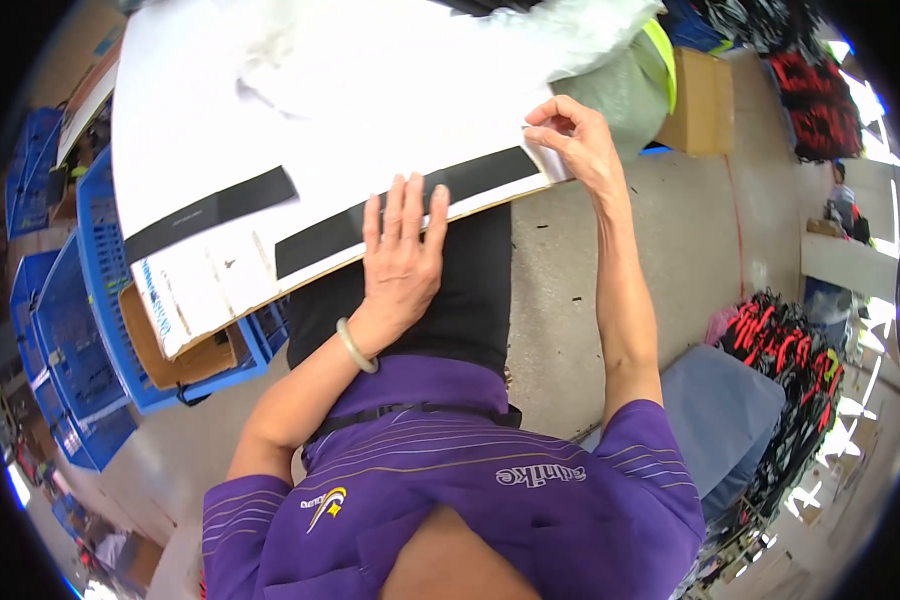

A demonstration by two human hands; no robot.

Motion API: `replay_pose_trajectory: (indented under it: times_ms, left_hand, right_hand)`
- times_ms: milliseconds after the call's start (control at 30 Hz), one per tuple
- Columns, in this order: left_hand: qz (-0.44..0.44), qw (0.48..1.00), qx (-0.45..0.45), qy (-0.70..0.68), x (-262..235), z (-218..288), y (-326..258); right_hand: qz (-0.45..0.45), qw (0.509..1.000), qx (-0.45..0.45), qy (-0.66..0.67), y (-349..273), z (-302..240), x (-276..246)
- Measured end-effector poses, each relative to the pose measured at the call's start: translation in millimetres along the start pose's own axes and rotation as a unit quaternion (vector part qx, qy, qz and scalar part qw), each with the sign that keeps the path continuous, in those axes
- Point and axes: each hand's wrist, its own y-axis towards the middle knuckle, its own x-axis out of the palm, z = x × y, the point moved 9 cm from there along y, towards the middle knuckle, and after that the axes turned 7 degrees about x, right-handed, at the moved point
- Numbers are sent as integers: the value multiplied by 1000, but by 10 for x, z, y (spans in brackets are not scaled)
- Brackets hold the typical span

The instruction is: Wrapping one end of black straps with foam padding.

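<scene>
Box [208,362] in crate [101,285], left hand [402,265] on strip [320,241]

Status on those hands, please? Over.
Left hand laid across long, flat black strip. Right hand curled near its right end. Second flat black strip leftward, clear of hands.

The left grip [402,255] lies palm-down, fingers [394,212] extended; the right grip [588,150] curls, thumb [550,138] near forefinger [548,111].
</scene>
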Motion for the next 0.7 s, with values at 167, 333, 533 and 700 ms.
replay_pose_trajectory:
  times_ms: [167, 333, 533, 700]
  left_hand:
    - [-7, 1000, 3, 2, 43, 6, -13]
    - [22, 1000, -6, 7, -1, -11, -14]
    - [65, 997, -9, -34, -111, 14, 97]
    - [72, 989, 6, -127, -276, -155, 140]
  right_hand:
    - [-65, 996, 64, 19, -81, 115, 7]
    - [-75, 997, 14, -8, -2, 184, 74]
    - [-52, 998, 41, -13, -58, 126, -80]
    - [-48, 998, 42, -7, -72, 33, 45]
